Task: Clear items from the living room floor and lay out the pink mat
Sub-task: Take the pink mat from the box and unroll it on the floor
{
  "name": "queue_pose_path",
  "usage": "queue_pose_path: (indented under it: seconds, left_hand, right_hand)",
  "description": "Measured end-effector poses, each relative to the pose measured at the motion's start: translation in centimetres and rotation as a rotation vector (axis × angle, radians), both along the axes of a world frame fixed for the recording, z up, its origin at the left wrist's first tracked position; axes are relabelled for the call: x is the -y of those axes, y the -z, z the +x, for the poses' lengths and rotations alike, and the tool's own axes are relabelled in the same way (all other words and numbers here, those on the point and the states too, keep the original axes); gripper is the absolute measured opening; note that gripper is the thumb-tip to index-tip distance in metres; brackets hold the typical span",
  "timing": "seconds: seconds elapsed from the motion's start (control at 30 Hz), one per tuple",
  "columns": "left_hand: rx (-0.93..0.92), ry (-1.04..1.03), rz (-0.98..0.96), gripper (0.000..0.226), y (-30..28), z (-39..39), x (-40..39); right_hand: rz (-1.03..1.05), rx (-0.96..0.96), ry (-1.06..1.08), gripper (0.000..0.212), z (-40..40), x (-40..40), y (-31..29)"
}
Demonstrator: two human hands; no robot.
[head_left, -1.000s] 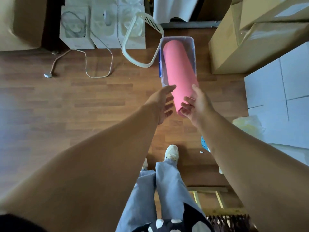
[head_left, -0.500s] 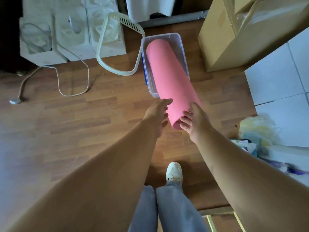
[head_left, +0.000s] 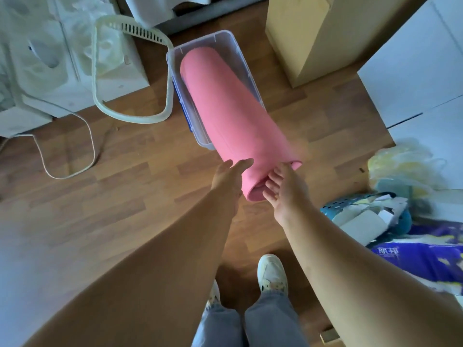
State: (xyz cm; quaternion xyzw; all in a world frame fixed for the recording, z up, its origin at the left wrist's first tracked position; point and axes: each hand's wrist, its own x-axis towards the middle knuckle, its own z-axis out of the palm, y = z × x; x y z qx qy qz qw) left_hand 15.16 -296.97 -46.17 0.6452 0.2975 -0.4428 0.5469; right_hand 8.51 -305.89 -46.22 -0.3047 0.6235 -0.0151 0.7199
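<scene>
A rolled pink mat (head_left: 230,116) lies slanted in a clear plastic bin (head_left: 226,38) on the wooden floor, its near end sticking out over the bin's front edge. My left hand (head_left: 229,175) lies with straight fingers against the left side of that near end. My right hand (head_left: 283,186) grips the roll's open end, fingers curled into the hollow core.
Cardboard boxes (head_left: 315,33) stand at the back right. White foam packing (head_left: 57,58), a pale plastic frame (head_left: 130,118) and a white cable (head_left: 75,136) lie at the left. A blue basket of clutter (head_left: 363,214) and bags sit on the right by my feet (head_left: 271,274).
The camera and I have moved closer to the bin. My right hand's fingers have gone further into the roll's end, and the left hand stays against its side.
</scene>
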Motion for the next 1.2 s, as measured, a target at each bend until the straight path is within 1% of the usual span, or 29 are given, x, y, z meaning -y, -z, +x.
queue_pose_path:
  seconds: [0.07,0.13,0.2,0.27,0.37,0.43,0.47,0.5,0.57,0.63,0.73,0.8,0.87,0.93,1.07,1.13,1.17,1.2]
  left_hand:
    - [0.007,0.006,0.022,0.078,1.2,0.0,0.5]
    - [0.017,0.04,0.069,0.074,2.3,0.1,1.0]
    - [0.034,0.062,0.115,0.069,3.5,0.1,1.5]
    - [0.036,0.072,0.135,0.069,4.3,0.2,1.9]
    - [0.018,0.066,0.156,0.073,5.5,0.7,2.2]
    - [0.013,0.085,0.166,0.07,6.0,1.1,2.4]
    - [0.006,0.099,0.168,0.065,6.3,1.2,2.5]
    - [-0.008,0.104,0.164,0.061,6.6,1.3,2.6]
    - [-0.061,0.08,0.143,0.062,7.1,1.1,2.5]
    - [-0.128,0.095,0.111,0.061,7.8,1.1,2.2]
    - [-0.193,0.079,0.064,0.046,8.5,1.3,1.8]
    - [-0.205,0.057,0.037,0.04,8.7,1.4,1.4]
    - [-0.203,0.041,0.007,0.036,8.4,1.5,1.4]
    - [-0.207,0.023,-0.007,0.037,7.9,1.7,1.3]
    - [-0.263,-0.072,-0.042,0.049,6.6,2.3,0.4]
    - [-0.277,-0.101,-0.063,0.056,6.7,2.5,0.0]
    - [-0.283,-0.109,-0.075,0.06,6.9,2.5,-0.1]
    - [-0.282,-0.107,-0.086,0.06,7.5,2.4,0.0]
  right_hand:
    - [0.013,-0.004,0.013,0.024,0.1,0.3,1.0]
    - [0.019,-0.011,0.039,0.023,0.2,0.4,2.1]
    - [0.022,-0.008,0.074,0.026,0.5,0.4,3.2]
    - [0.027,-0.006,0.108,0.028,1.0,0.3,4.0]
    - [0.011,-0.035,0.102,0.016,1.4,0.0,5.4]
    - [0.002,-0.052,0.118,0.013,1.9,-0.2,5.9]
    - [-0.018,-0.073,0.125,0.015,2.2,-0.3,6.2]
    - [-0.045,-0.097,0.129,0.021,2.4,-0.3,6.6]
    - [-0.078,-0.128,0.14,0.037,2.6,-0.4,7.2]
    - [-0.085,-0.137,0.12,0.044,2.8,-0.6,8.0]
    - [-0.076,-0.129,0.068,0.06,3.4,-1.1,8.3]
    - [-0.087,-0.149,0.039,0.068,3.8,-1.3,8.2]
    - [-0.099,-0.155,0.007,0.07,3.9,-1.3,7.8]
    - [-0.096,-0.143,-0.016,0.071,4.0,-1.3,7.1]
    - [-0.113,-0.149,-0.036,0.061,4.7,-1.4,5.0]
    - [-0.191,-0.228,-0.066,0.055,4.7,-1.0,4.5]
    - [-0.255,-0.297,-0.099,0.053,4.5,-0.8,4.3]
    - [-0.362,-0.413,-0.187,0.054,4.2,-0.7,4.2]
